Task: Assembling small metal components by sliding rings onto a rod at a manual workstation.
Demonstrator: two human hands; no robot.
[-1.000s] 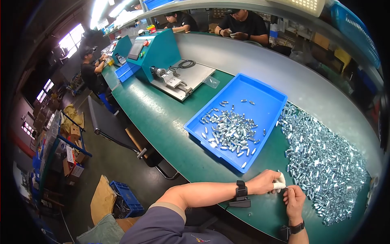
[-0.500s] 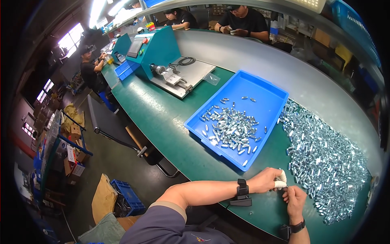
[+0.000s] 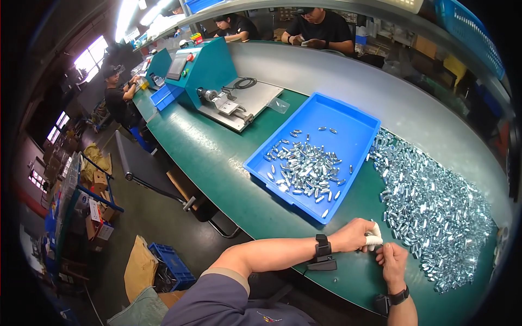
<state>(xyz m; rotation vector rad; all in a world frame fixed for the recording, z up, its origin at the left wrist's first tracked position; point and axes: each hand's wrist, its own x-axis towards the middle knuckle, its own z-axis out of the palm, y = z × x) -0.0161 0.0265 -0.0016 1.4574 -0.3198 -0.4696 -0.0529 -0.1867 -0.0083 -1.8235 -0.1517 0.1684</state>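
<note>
Over the green table's near edge, my left hand [image 3: 352, 236] is closed, with white wrapping on its thumb and a finger. My right hand [image 3: 393, 262] meets it fingertip to fingertip, its fingers pinched together. Whatever small piece sits between them is mostly covered by the fingers, and I cannot make it out. Just beyond my hands lies a blue tray [image 3: 348, 115] with a loose heap of small shiny metal cylinders [image 3: 310, 169] in it. To the right of my right hand spreads a much larger pile of similar metal pieces [image 3: 435, 204].
A teal machine [image 3: 204, 68] with a metal base plate stands farther along the green table [image 3: 190, 144]. Beside it are a small blue bin [image 3: 165, 95] and a clear plastic bag [image 3: 279, 105]. A grey partition [image 3: 304, 68] runs behind; co-workers sit beyond it.
My fingertips have shifted slightly against each other, and the dark bit that showed between them is now covered. The view has moved a little; tray and pile stay put.
</note>
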